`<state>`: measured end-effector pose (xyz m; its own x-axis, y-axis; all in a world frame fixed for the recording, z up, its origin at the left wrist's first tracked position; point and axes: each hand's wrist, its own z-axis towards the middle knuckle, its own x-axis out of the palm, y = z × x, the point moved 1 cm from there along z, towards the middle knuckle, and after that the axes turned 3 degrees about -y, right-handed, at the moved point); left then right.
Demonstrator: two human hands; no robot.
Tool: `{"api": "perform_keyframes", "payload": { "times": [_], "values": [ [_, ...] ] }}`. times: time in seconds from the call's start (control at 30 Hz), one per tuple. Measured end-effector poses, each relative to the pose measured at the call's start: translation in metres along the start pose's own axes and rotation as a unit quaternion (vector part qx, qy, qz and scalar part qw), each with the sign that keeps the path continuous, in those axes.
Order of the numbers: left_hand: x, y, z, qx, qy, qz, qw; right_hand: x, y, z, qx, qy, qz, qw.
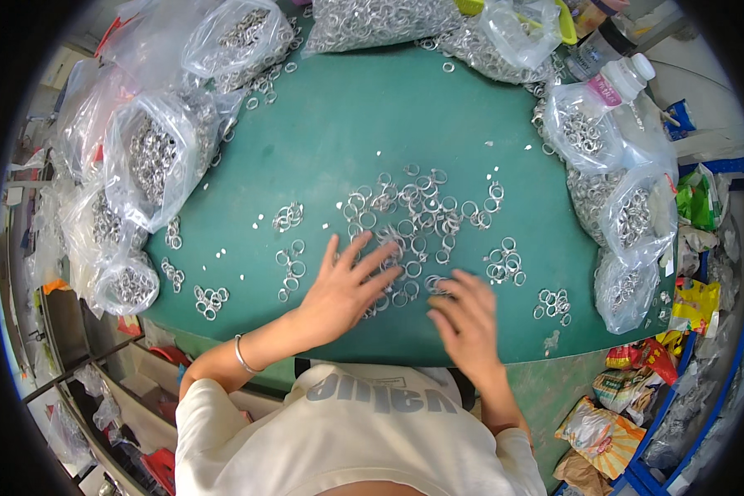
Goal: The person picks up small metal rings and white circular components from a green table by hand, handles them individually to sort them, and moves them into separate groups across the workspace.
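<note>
resting flat and spread, left hand (343, 285) covers metal rings (413, 219); right hand (465, 318) curls loosely onto them.

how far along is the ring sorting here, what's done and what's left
Done, it seems: small clusters of metal rings set apart on the green table, more at right. In hand: the left hand lies spread on the loose ring pile, and the right hand picks at its near edge. Left: most of that pile, plus full clear bags of rings around the table.
</note>
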<state>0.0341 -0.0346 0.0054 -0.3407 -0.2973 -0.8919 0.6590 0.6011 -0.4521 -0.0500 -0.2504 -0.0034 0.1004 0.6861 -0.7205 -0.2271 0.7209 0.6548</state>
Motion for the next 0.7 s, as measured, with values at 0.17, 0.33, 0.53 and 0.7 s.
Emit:
{"api": "perform_keyframes", "payload": {
  "times": [0.17, 0.33, 0.53, 0.7],
  "values": [
    [-0.002, -0.006, -0.022, -0.077, -0.075, -0.051, 0.993, -0.011, -0.007, 0.012, 0.096, -0.124, -0.001, 0.988],
    [0.009, -0.006, -0.042, -0.105, -0.098, -0.034, 0.989, 0.002, 0.004, 0.022, 0.020, -0.035, -0.102, 0.994],
    [0.013, -0.015, -0.031, -0.120, -0.214, -0.032, 0.969, 0.021, 0.020, 0.039, 0.007, -0.034, -0.125, 0.992],
    [0.008, -0.018, -0.019, -0.121, -0.194, -0.023, 0.973, 0.017, 0.017, 0.041, -0.005, -0.029, -0.147, 0.989]
  ]
}}
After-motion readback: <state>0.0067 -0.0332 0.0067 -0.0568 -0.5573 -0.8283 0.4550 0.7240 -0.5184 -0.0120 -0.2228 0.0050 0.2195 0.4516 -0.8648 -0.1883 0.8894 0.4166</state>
